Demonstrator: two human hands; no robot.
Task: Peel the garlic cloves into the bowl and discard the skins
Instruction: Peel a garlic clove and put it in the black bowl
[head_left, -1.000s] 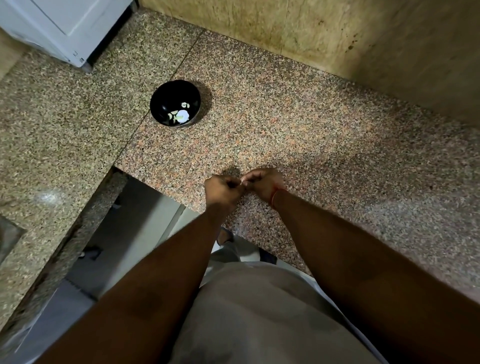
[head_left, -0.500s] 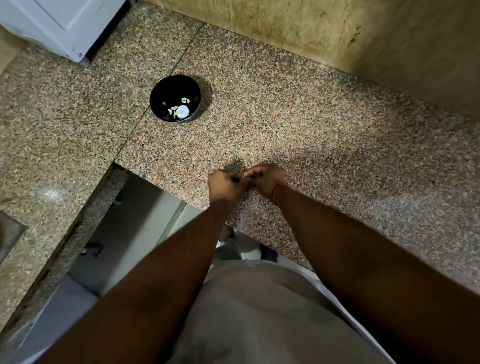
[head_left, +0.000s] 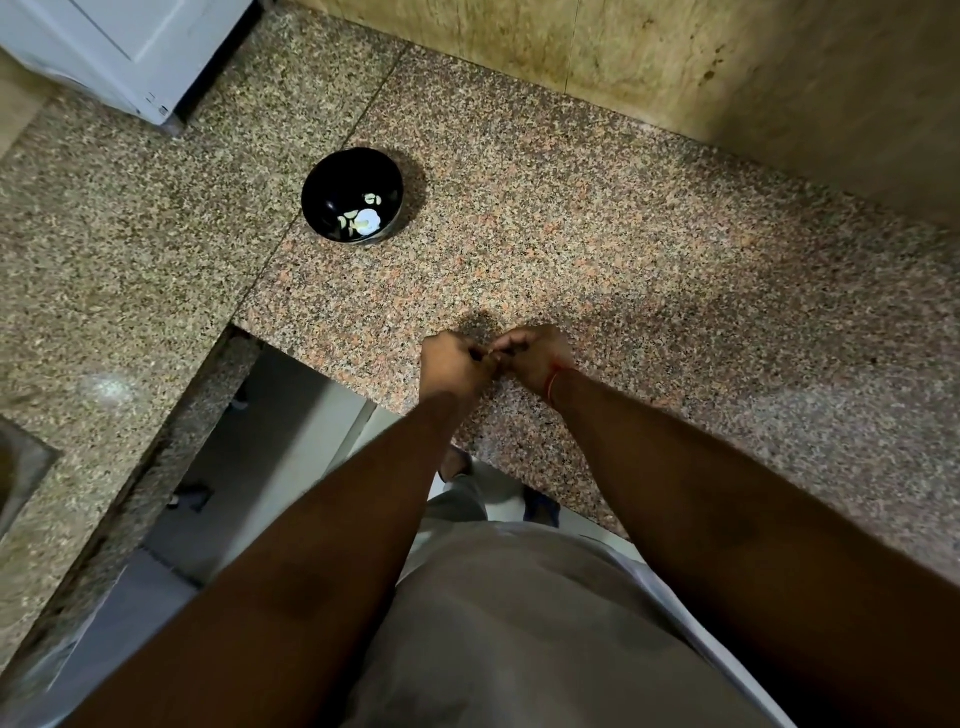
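A black bowl (head_left: 332, 192) stands on the speckled granite counter (head_left: 649, 291), far left of my hands, with several pale garlic cloves (head_left: 366, 221) in its bottom. My left hand (head_left: 452, 364) and my right hand (head_left: 535, 356) meet above the counter's front edge, fingers curled, pinching a small garlic clove (head_left: 491, 356) between them. The clove is almost wholly hidden by my fingers. A red thread circles my right wrist.
A white appliance (head_left: 119, 47) stands at the back left corner. A stained beige wall (head_left: 727, 67) runs behind the counter. The counter turns left around an open gap (head_left: 249, 467) showing floor. A metal sink edge (head_left: 21, 467) shows at far left.
Both hands stay together on the clove with only small finger shifts. The camera has tilted slightly, sliding the bowl and counter a little in view.
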